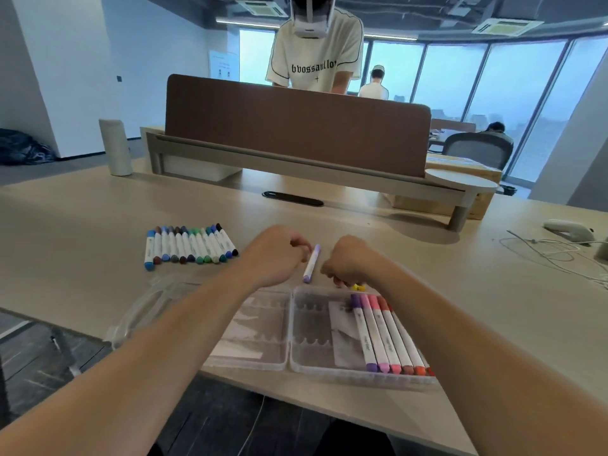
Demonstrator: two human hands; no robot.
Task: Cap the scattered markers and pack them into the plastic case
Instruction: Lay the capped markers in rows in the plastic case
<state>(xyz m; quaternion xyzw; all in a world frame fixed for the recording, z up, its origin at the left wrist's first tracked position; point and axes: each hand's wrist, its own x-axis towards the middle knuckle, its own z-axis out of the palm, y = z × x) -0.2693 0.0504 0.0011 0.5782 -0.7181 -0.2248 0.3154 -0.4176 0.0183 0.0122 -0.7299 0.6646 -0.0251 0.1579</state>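
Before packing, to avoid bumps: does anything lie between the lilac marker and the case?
Nothing visible. Only bare table separates the lilac marker from the case, and slots left of the packed markers are free.

Cool, hazy daylight enters from the windows (493, 80) at two o'clock, shadows are soft, and the wide lens bends the edges.

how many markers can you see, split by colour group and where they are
blue, green, brown and dark markers in a row on the desk: 12
lilac marker beyond the case: 1
purple-to-red markers in the plastic case: 6 showing, more may be hidden
yellow marker, mostly hidden: 1
total: 20 visible
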